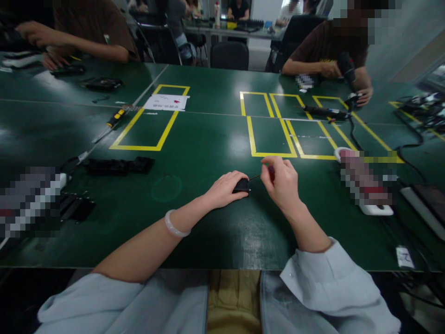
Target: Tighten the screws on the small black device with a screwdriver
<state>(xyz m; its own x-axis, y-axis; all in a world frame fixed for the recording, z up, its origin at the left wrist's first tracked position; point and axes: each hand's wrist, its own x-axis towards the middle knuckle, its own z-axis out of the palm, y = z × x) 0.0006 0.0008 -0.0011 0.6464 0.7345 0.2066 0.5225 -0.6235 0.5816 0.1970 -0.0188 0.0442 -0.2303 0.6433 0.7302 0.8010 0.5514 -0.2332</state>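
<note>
My left hand [225,189] rests on the green table [208,153] and is closed over a small black part [241,186], pressing it down. My right hand [281,182] is just to its right, fingers pinched on a thin dark tool [256,176] with a reddish handle; the tool's tip points at the black part. A pale bracelet sits on my left wrist.
Black parts [118,165] lie at the left, a yellow-handled screwdriver [114,118] and a paper sheet [167,102] farther back. Yellow tape boxes mark the table. A white device [371,204] and cables sit at the right. Other people work across the table, one holding a dark tool [346,67].
</note>
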